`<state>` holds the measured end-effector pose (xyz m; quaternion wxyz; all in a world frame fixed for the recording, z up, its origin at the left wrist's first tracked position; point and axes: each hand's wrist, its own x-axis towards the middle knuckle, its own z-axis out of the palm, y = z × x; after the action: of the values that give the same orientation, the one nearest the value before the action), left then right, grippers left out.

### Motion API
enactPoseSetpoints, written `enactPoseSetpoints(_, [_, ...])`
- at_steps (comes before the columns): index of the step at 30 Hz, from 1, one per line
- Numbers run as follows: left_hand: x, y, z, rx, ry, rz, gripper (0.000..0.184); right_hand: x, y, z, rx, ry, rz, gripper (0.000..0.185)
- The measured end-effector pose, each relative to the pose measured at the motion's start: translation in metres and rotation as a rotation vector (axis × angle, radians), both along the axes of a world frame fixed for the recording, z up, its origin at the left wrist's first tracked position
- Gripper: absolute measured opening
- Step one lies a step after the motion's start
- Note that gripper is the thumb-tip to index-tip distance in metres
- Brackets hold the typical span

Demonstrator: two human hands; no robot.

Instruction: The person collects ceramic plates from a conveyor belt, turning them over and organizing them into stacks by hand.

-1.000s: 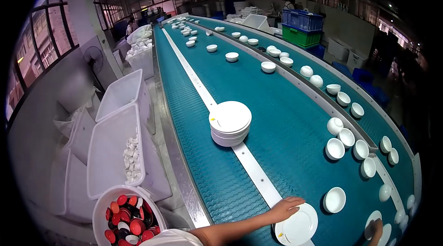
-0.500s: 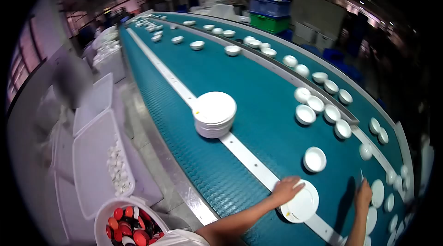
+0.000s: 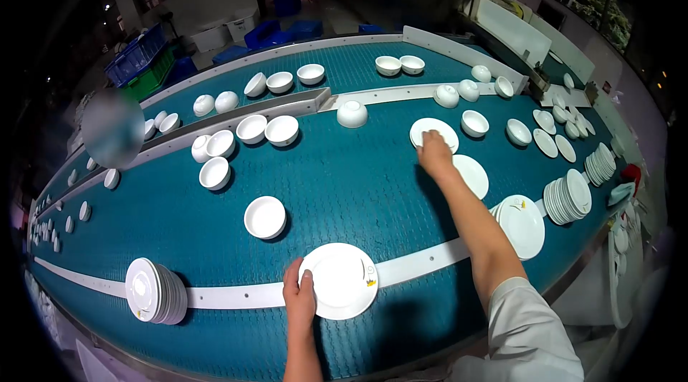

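My left hand (image 3: pixel 299 292) grips the left edge of a white plate (image 3: pixel 340 282) with a small yellow mark, over the belt's white centre strip. Farther away, my right hand (image 3: pixel 434 151) reaches down onto another white plate (image 3: pixel 446 132), its fingertips on the upper face. A further plate (image 3: pixel 471 177) lies just below it, partly behind my right forearm. One white bowl (image 3: pixel 265 217) sits on the belt beyond my left hand. To the left stands a tall plate stack (image 3: pixel 147 290).
More plate stacks (image 3: pixel 522 227) stand at the right on the green belt (image 3: pixel 344 188). Several bowls (image 3: pixel 282 130) line the metal divider (image 3: pixel 272 107). Blue and green crates (image 3: pixel 147 59) are at the upper left.
The view has swung to the right. My right hand has moved from above the belt onto a plate farther off. My left hand remains at its plate's edge.
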<state>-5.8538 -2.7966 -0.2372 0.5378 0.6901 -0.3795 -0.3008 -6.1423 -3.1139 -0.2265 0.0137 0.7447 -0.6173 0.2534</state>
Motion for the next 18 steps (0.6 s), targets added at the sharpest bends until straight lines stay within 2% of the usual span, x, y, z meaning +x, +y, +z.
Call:
enactPoseSetpoints(3, [0.012, 0.008, 0.01, 0.018, -0.143, 0.004, 0.035, -0.029, -0.055, -0.022, 0.33, 0.031, -0.321, 0.042])
enactPoseSetpoints(4, [0.011, 0.007, 0.009, 0.023, -0.17, 0.012, 0.035, -0.035, -0.067, -0.026, 0.456, -0.086, -0.366, 0.051])
enactPoseSetpoints(5, [0.012, 0.008, 0.009, 0.02, -0.186, 0.013, 0.035, -0.045, -0.088, -0.041, 0.531, -0.157, -0.309, 0.062])
enactPoseSetpoints(6, [0.011, 0.007, 0.009, 0.025, -0.195, 0.002, 0.035, -0.041, -0.09, -0.041, 0.512, -0.22, -0.319, 0.069])
enactPoseSetpoints(7, [0.009, 0.007, 0.009, -0.005, -0.173, 0.021, 0.035, -0.034, -0.096, -0.048, 0.395, -0.258, -0.34, 0.07])
enactPoseSetpoints(10, [0.009, 0.007, 0.012, -0.003, -0.205, 0.023, 0.035, -0.019, -0.123, -0.082, 0.568, -0.624, -0.168, 0.064])
enactPoseSetpoints(11, [0.011, 0.009, 0.01, -0.014, -0.223, 0.027, 0.035, 0.003, -0.101, -0.059, 0.595, -0.841, -0.173, 0.053])
enactPoseSetpoints(12, [0.012, 0.009, 0.008, -0.023, -0.231, 0.022, 0.035, 0.012, -0.104, -0.068, 0.63, -0.999, -0.051, 0.043])
enactPoseSetpoints(13, [0.012, 0.009, 0.007, -0.024, -0.234, 0.015, 0.034, 0.033, -0.076, -0.041, 0.543, -1.088, -0.017, 0.037])
enactPoseSetpoints(16, [0.014, 0.008, 0.007, -0.011, -0.255, 0.009, 0.034, 0.063, -0.021, -0.012, 0.581, -1.211, 0.199, 0.041])
enactPoseSetpoints(17, [0.014, 0.008, 0.011, -0.019, -0.249, 0.0, 0.034, 0.064, 0.007, 0.009, 0.678, -1.131, 0.254, 0.041])
enactPoseSetpoints(18, [0.015, 0.009, 0.013, -0.007, -0.24, 0.003, 0.034, 0.071, 0.039, 0.019, 0.729, -1.209, 0.348, 0.04])
